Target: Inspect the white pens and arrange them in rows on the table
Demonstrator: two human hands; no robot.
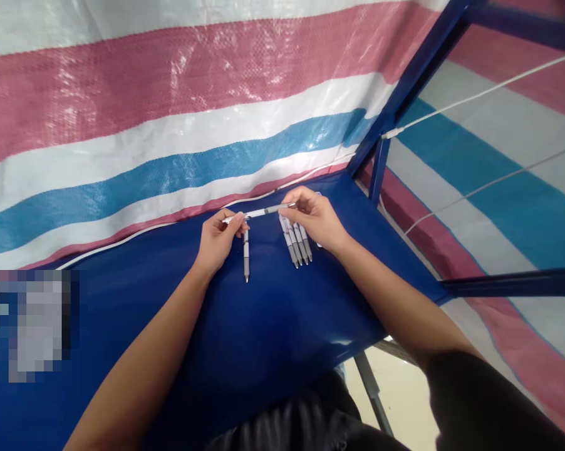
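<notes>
A white and grey pen [264,212] is held nearly level above the table between my two hands. My left hand [220,237] pinches its left end, and the fingers of my right hand [317,216] close on its grey right end by the tip. Below my left hand a single similar pen [246,255] lies pointing toward me. Several more pens [296,243] lie side by side just left of and below my right hand, their upper ends partly covered by it. A small dark-edged object [319,245] is mostly hidden behind my right hand.
The blue table [245,332] runs up to a striped plastic sheet [179,125] at the back. A white cable [118,242] lies along that edge. Blue frame bars [381,156] stand at the right, with another white cord [480,91]. A blurred-out patch [33,326] covers the left side.
</notes>
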